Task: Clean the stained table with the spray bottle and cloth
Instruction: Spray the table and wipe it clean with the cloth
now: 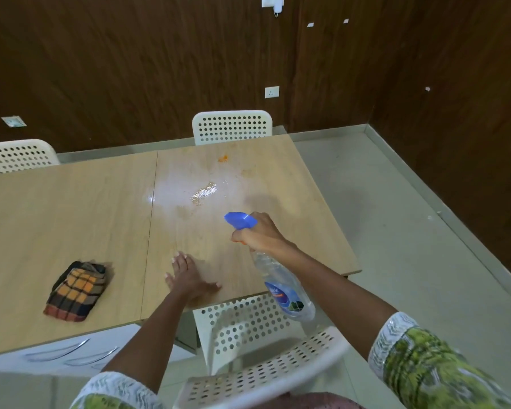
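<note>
My right hand (pixel 258 234) grips the neck of a clear spray bottle (pixel 283 286) with a blue nozzle, held above the wooden table (pixel 71 219); the nozzle points toward the table's far side. A wet, shiny patch with crumbly residue (pixel 204 191) lies ahead of the nozzle, and an orange stain (pixel 223 157) sits near the far edge. My left hand (pixel 189 276) rests flat on the table near the front edge, fingers spread. A folded checked cloth (pixel 77 290), orange and dark, lies on the table to the left, untouched.
White perforated chairs stand at the far side (pixel 232 126), the far left (pixel 15 156) and right below me at the near edge (pixel 263 349). A dark wood-panelled wall runs behind. Grey floor (pixel 410 231) lies to the right of the table.
</note>
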